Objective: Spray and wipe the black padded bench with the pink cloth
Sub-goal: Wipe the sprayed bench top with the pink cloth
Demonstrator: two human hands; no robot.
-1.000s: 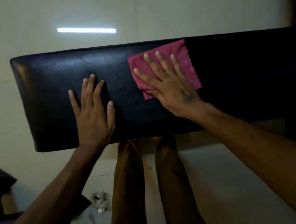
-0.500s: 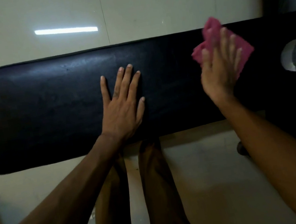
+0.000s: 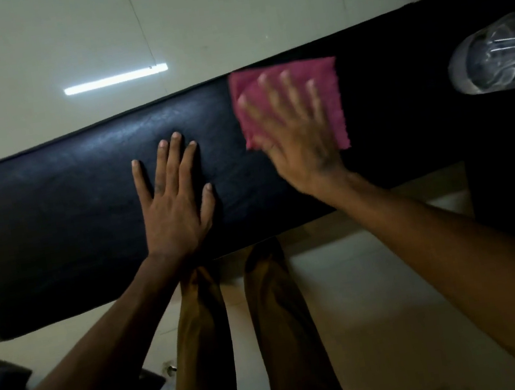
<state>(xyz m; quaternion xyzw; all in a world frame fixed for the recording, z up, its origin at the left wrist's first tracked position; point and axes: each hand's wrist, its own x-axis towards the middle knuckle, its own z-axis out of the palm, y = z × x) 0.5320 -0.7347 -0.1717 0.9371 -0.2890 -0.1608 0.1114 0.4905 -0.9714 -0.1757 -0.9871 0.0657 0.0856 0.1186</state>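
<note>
A long black padded bench [image 3: 76, 201] with a grained, leather-like surface and a rounded left end runs across the scene, tilting up toward the far right. The left hand [image 3: 174, 204] lies flat on its middle, palm down and fingers spread, gripping nothing. Just to the right, the right hand [image 3: 297, 135] presses flat, fingers splayed, on a pink cloth [image 3: 327, 91], a roughly square piece of soft, napped fabric with frayed edges, spread against the bench's far edge. This hand is blurred. At the far right a clear, rounded plastic container [image 3: 496, 55] sits by the bench's dark end. Pale glossy floor tiles [image 3: 26, 45] lie beyond, carrying a bright strip reflection [image 3: 115, 79]. Brown trousered legs [image 3: 279, 325] stand on the near side.
</note>
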